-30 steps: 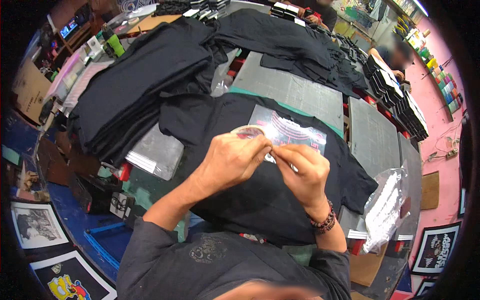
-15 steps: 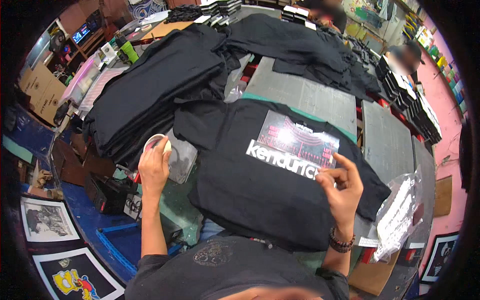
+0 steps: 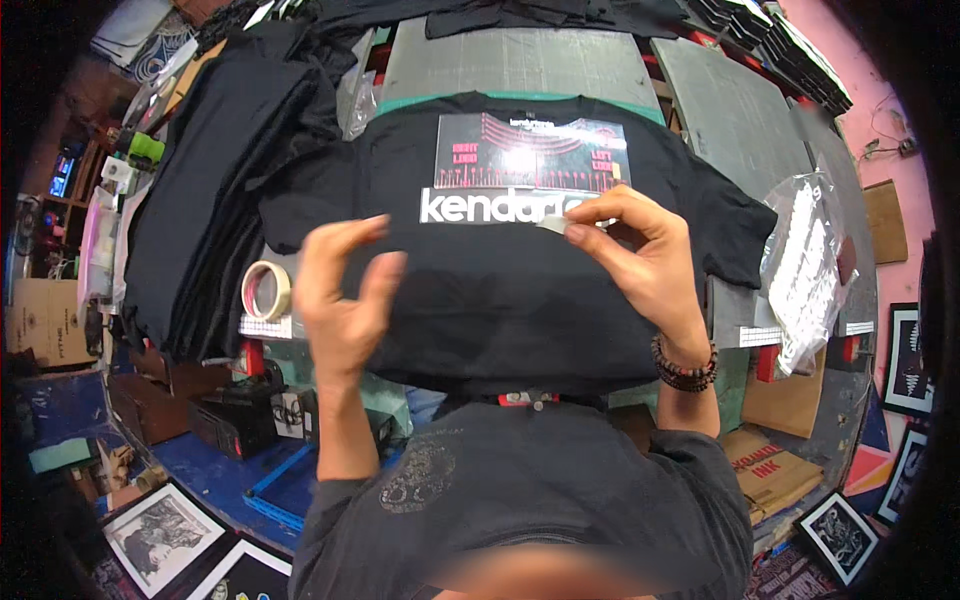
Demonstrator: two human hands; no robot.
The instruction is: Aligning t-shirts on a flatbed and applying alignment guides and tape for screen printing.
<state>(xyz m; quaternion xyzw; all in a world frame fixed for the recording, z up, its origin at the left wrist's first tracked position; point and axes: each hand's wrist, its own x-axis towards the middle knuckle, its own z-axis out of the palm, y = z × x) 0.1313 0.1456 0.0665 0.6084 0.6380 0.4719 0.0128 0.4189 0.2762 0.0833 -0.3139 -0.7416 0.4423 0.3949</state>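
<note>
A black T-shirt lies spread face up in front of me, with bold white lettering across its chest. Over the chest, just above the lettering, is a clear sheet with pink and dark markings. My right hand pinches a small pale piece of tape between thumb and fingers, in front of the lettering. My left hand is empty, thumb and fingers apart, over the shirt's left side. Beside it, a roll of masking tape rests by the table's left edge.
Folded black shirts are heaped at the left. Grey flat boards extend beyond the shirt, and a clear plastic bag with white contents lies at the right. Cardboard boxes and framed pictures are lower down around me.
My left hand has let go of the tape roll, now on the table, and moved right. My right hand has come left with the tape piece. The view has tilted down.
</note>
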